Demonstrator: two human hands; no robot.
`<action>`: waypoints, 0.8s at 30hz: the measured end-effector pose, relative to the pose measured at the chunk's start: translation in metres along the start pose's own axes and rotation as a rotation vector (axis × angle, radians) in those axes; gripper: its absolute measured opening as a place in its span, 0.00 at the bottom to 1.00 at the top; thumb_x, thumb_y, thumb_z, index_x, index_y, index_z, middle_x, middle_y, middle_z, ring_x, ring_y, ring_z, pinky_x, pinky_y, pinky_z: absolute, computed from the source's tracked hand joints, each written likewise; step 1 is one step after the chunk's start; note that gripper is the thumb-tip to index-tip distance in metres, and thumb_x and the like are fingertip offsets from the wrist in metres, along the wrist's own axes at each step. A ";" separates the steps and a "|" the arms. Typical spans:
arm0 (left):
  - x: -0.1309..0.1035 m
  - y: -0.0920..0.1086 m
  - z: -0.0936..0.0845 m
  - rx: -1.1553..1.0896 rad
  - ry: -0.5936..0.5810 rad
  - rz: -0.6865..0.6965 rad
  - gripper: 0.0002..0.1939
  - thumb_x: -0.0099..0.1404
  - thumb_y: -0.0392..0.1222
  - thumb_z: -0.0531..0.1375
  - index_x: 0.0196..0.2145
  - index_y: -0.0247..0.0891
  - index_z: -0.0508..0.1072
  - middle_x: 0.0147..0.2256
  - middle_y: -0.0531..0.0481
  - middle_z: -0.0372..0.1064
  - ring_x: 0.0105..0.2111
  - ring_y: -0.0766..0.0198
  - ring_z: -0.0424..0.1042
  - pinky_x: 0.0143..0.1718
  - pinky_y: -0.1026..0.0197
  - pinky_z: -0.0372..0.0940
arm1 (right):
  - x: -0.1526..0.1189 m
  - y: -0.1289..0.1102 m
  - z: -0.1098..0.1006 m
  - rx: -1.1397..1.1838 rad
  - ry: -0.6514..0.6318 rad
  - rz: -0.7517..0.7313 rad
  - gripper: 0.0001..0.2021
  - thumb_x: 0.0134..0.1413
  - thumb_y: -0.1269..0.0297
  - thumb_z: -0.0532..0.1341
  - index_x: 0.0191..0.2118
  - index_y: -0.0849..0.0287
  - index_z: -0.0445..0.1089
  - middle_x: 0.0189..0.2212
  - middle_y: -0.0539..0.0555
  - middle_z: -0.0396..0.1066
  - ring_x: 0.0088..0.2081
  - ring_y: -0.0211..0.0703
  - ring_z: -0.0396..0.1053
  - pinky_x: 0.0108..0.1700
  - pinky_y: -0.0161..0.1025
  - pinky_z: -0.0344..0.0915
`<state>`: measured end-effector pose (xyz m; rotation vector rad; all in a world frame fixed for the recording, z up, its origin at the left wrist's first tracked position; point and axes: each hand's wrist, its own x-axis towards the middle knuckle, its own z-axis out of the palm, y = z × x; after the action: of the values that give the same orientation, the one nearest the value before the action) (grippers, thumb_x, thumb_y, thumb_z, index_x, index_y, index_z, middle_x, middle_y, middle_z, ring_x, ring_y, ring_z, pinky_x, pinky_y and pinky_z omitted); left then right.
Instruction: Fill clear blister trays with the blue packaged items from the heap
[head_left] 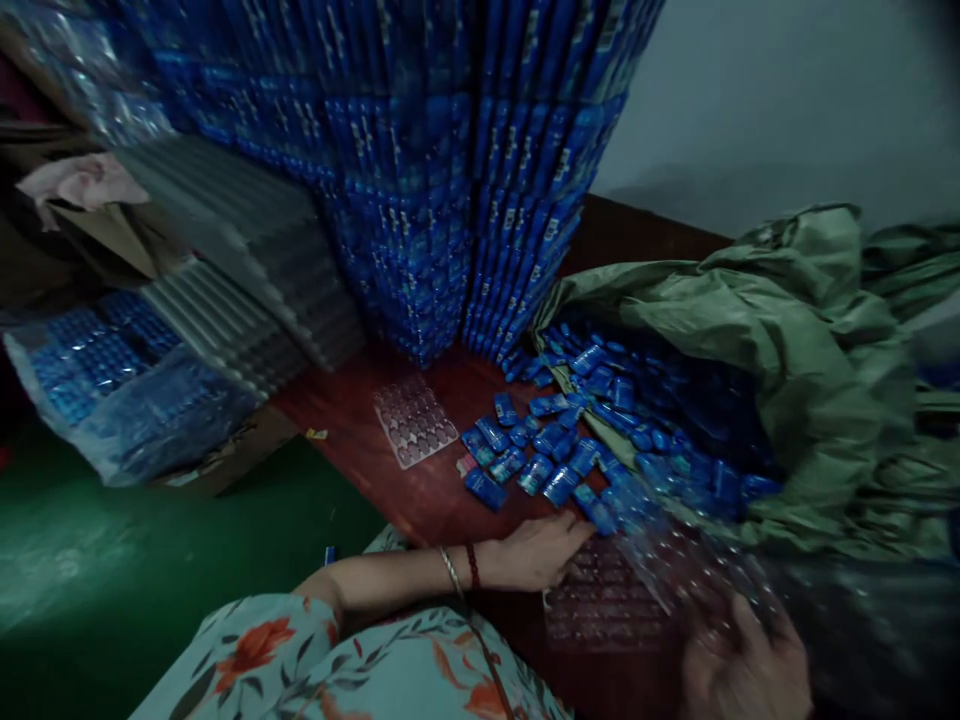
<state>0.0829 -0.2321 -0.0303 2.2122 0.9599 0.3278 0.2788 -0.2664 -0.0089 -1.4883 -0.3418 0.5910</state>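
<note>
My left hand (541,551) reaches across the red table with its fingers stretched out, at the upper left corner of a clear plastic blister tray (600,605) lying flat. Its fingertips are beside the loose blue packets (559,485); whether they press on the tray is hard to see. At the lower right, my right hand (750,660), smeared by motion, is closed on a second clear plastic tray (675,560), tilted up and blurred. Another clear blister tray (416,420) lies farther back on the table.
A green sack (810,310) lies at the right, blue packets spilling from its mouth. Tall stacks of blue packs (420,200) rise at the back. Grey ridged tray stacks (247,250) stand left, near a plastic-wrapped blue bundle (150,400). The table's left edge drops to a green floor (300,510).
</note>
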 end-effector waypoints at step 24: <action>-0.231 -0.231 -0.134 -0.089 1.576 -0.904 0.22 0.63 0.53 0.53 0.43 0.31 0.69 0.42 0.42 0.68 0.46 0.58 0.65 0.50 0.57 0.60 | -0.178 0.060 0.269 0.042 -1.273 0.414 0.27 0.43 0.61 0.63 0.52 0.52 0.58 0.37 0.49 0.69 0.30 0.38 0.69 0.31 0.41 0.72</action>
<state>-0.2663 -0.2196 -0.0814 0.8535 2.4282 1.6489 -0.0260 -0.1452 -0.0239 -0.9606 -0.9830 1.8459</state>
